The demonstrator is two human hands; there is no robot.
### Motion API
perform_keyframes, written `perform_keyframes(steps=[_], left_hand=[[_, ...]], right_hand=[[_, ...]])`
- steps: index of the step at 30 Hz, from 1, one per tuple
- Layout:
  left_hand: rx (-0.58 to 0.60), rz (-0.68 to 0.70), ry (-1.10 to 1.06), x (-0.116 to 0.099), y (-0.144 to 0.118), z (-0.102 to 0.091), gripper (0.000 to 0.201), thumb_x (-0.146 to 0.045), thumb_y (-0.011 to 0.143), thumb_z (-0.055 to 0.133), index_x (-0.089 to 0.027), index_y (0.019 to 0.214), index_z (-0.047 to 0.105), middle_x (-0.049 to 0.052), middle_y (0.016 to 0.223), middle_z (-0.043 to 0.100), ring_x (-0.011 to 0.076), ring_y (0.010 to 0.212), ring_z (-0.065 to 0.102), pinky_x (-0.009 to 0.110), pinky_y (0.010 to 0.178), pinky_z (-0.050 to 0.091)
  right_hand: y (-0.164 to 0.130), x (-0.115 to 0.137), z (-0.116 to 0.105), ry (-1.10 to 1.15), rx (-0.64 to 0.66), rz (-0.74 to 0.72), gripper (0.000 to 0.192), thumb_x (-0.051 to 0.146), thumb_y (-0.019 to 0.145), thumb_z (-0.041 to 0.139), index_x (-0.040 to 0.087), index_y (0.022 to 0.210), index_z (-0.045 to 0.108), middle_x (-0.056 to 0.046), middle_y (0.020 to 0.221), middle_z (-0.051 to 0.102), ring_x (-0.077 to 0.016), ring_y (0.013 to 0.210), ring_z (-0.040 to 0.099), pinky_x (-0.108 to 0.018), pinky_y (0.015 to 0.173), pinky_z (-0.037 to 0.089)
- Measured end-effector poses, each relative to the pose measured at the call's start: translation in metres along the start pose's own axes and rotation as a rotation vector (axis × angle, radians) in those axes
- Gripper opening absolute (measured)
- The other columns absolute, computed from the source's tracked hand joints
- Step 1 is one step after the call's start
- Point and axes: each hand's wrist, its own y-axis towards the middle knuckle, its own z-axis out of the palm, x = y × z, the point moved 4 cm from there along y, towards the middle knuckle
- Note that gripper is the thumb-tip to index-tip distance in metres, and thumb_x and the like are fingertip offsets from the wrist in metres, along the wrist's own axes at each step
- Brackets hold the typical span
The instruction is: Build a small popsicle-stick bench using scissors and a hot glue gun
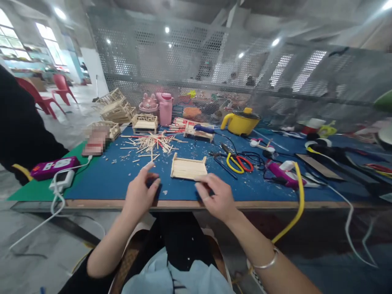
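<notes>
A small bed-like frame of pale wooden sticks (189,168) lies on the blue table mat before me, with short posts at its corners. My right hand (217,195) is at its near right corner, fingertips at the edge, thumb apart from the fingers. Left of the frame, my left hand (141,188) hovers over the mat with its index finger stretched forward and its thumb apart. Just beyond that fingertip lies a loose pile of thin wooden sticks (156,142), some with red ends. One stick's end nearly meets the finger; contact is unclear.
Finished-looking stick frames (145,123) stand at the back left. Pliers with yellow and red handles (240,163) lie right of the frame. Behind are a blue-handled tool (204,129) with a cable, a yellow pot (243,122) and a pink bottle (165,109). A purple glue gun-like tool (283,174) lies right.
</notes>
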Motion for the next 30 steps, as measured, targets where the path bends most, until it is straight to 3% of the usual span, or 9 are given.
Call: perform_keyframes(steps=[4,9,18,24,30], left_hand=[[0.184,0.028,0.013,-0.011,0.025,0.022,0.067,-0.015,0.075,0.061,-0.022,0.137,0.037,0.001,0.092,0.071,0.0181,0.090,0.065,0.030,0.084,0.047],[0.150,0.039,0.041,-0.013,0.022,0.035,0.073,-0.015,0.077,0.059,-0.020,0.143,0.027,0.002,0.090,0.071,0.0194,0.089,0.064,0.031,0.082,0.046],[0.185,0.066,0.061,-0.017,0.020,0.030,0.072,-0.012,0.080,0.055,-0.019,0.144,0.024,0.003,0.092,0.072,0.0215,0.090,0.065,0.034,0.084,0.047],[0.250,0.092,0.007,-0.015,0.016,0.025,0.071,-0.009,0.077,0.055,-0.019,0.142,0.028,0.005,0.097,0.071,0.0185,0.092,0.065,0.033,0.084,0.048],[0.167,0.082,0.099,-0.012,0.018,0.025,0.068,-0.011,0.079,0.055,-0.014,0.141,0.029,0.007,0.098,0.068,0.0202,0.092,0.062,0.035,0.086,0.047]], right_hand=[[0.032,0.009,0.037,0.013,0.125,0.094,0.027,0.014,0.083,0.047,0.019,0.103,0.064,-0.006,0.091,0.066,-0.0164,0.084,0.060,-0.030,0.078,0.047],[0.046,-0.009,0.062,0.037,0.262,0.213,0.026,0.011,0.075,0.052,0.018,0.095,0.066,-0.004,0.079,0.065,-0.0149,0.069,0.057,-0.029,0.067,0.047],[0.039,-0.019,0.069,0.067,0.241,0.190,0.037,0.005,0.068,0.047,0.019,0.097,0.064,-0.004,0.081,0.065,-0.0163,0.072,0.058,-0.028,0.068,0.046],[0.046,-0.027,0.065,0.189,0.380,0.192,0.046,0.002,0.062,0.045,0.018,0.101,0.063,-0.002,0.082,0.065,-0.0148,0.073,0.059,-0.027,0.070,0.047],[0.048,-0.022,0.067,0.159,0.309,0.202,0.018,0.019,0.076,0.056,0.017,0.090,0.066,-0.003,0.079,0.066,-0.0147,0.069,0.058,-0.027,0.067,0.046]])
